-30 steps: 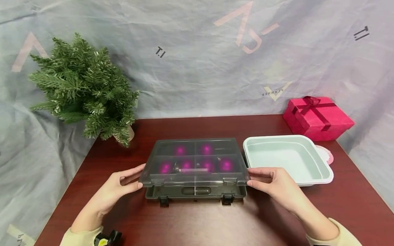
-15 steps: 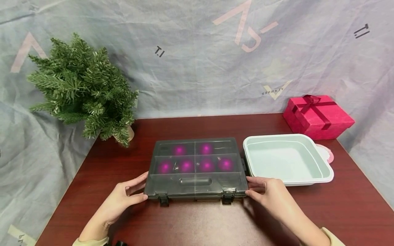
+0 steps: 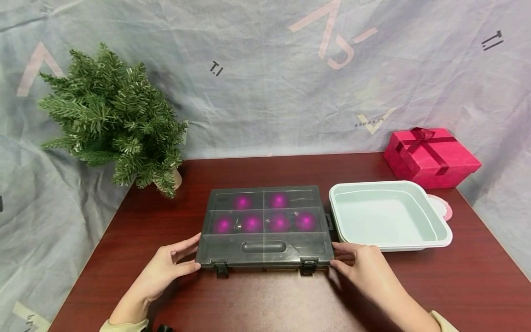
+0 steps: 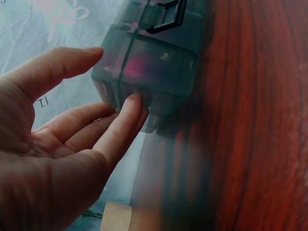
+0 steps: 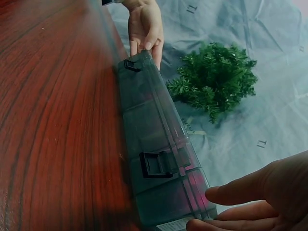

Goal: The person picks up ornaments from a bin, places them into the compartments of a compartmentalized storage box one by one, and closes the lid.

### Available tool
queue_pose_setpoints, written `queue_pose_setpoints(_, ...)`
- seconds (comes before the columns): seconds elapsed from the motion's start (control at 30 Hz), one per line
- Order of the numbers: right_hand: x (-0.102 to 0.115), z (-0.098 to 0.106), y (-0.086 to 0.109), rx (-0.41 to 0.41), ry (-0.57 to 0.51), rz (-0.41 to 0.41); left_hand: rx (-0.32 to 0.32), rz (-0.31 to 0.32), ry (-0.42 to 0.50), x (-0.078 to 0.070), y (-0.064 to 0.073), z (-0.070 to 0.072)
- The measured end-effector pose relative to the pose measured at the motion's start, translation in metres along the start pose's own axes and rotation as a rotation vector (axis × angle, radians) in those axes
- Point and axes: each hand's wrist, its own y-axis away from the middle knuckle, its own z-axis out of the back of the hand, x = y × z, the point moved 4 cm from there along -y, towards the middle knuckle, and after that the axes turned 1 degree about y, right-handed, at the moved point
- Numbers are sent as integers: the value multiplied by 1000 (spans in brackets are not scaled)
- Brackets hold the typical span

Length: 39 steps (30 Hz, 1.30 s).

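Observation:
A dark, see-through plastic compartment box lies flat on the table with its lid down. Several purple round things, such as one purple ball, show through the lid. Two black latches, a left latch and a right latch, stick out at the front. My left hand holds the box's front left corner, thumb at the front and fingers along the side. At the opposite front corner, my right hand does likewise. The left wrist view shows left fingertips against the side wall.
To the box's right stands a pale green basin, close beside it. A red gift box with a ribbon sits at the back right. An artificial fir stands back left. Behind the table hangs a grey printed cloth.
The lid came down from slightly raised to resting on the base, and both hands lowered with it toward me. Over the last half second the hands have barely moved.

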Motion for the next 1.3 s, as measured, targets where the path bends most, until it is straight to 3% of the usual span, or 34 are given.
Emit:
queue_pose_setpoints(0.3, 2, 0, -1, -32, 3, 47, -14, -3, -45, 0, -1, 0)
queue_pose_setpoints(0.47, 3, -1, -2, -38, 63, 121, -28, 23, -57, -4, -2, -1)
queue_pose_setpoints(0.63, 2, 1, -3, -27, 90, 125, -21, 60, -76, -8, -3, -3)
queue_pose_setpoints(0.7, 2, 2, -2, -31, 97, 122, -17, 66, -150, -12, -3, -4)
queue_pose_setpoints(0.77, 1, 2, -1, -37, 96, 121, -33, 51, -331, -22, -2, -5)
queue_pose_setpoints(0.87, 2, 1, 1, -46, 105, 129, -113, -32, -719, -48, -1, -13)
queue_pose_setpoints(0.93, 2, 1, 1, -54, 111, 127, -158, -149, -926, -68, -2, -27)
queue_pose_setpoints(1.0, 2, 1, 1, -63, 124, 126, -154, -302, -1043, -82, -4, -50)
queue_pose_setpoints(1.07, 2, 2, 2, -68, 128, 114, -81, -461, -1096, -87, -9, -78)
queue_pose_setpoints(1.13, 1, 3, 2, -67, 121, 96, 26, -580, -1153, -86, -14, -107)
queue_pose_setpoints(1.2, -1, 2, 2, -57, 103, 79, 131, -651, -1206, -79, -19, -133)
queue_pose_setpoints(1.3, -2, 1, 3, -47, 75, 60, 264, -683, -1294, -65, -25, -161)
